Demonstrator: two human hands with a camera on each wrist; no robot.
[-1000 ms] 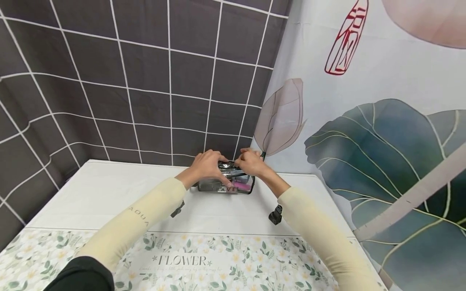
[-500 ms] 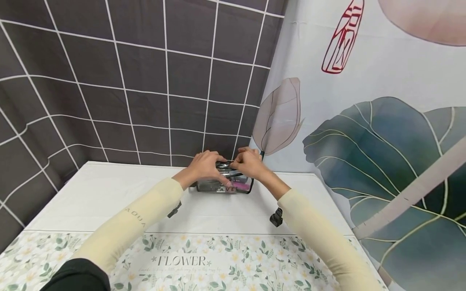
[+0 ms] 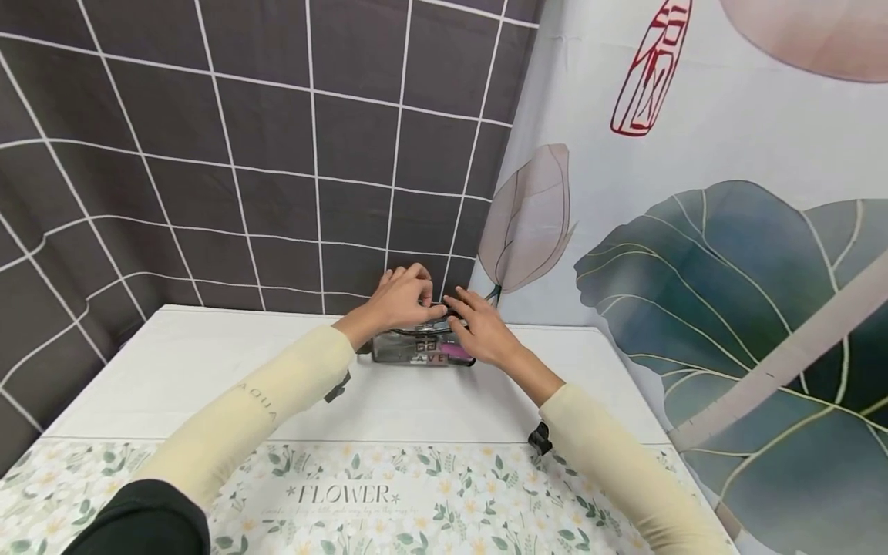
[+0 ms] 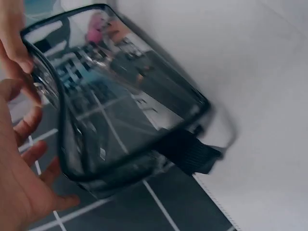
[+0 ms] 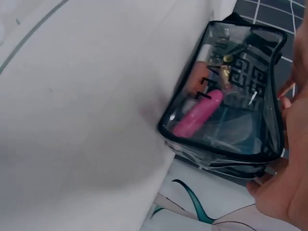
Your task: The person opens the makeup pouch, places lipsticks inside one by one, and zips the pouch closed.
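A see-through toiletry bag (image 3: 405, 348) with black piping stands at the back of the white table. Black letters mark its front, and a pink tube (image 5: 199, 113) shows inside among other small items. My left hand (image 3: 398, 302) is over the bag's top, thumb and index fingertip drawn together at the zipped edge; its other fingers fan out behind the bag in the left wrist view. My right hand (image 3: 486, 331) lies at the bag's top right with its fingers extended, fingertips right at the edge. What the left fingertips pinch is partly hidden.
A dark grid-patterned cloth (image 3: 264, 193) hangs close behind the bag. On the right hangs a white curtain (image 3: 583, 200) with leaf prints. A floral cloth (image 3: 347, 509) covers the table's front, and a dark strap tab (image 4: 190, 151) sticks out from the bag's side.
My left hand has lifted from the bag's front to its top edge, thumb and index closing together. My right hand has loosened its pinch at the top, its fingers now spread.
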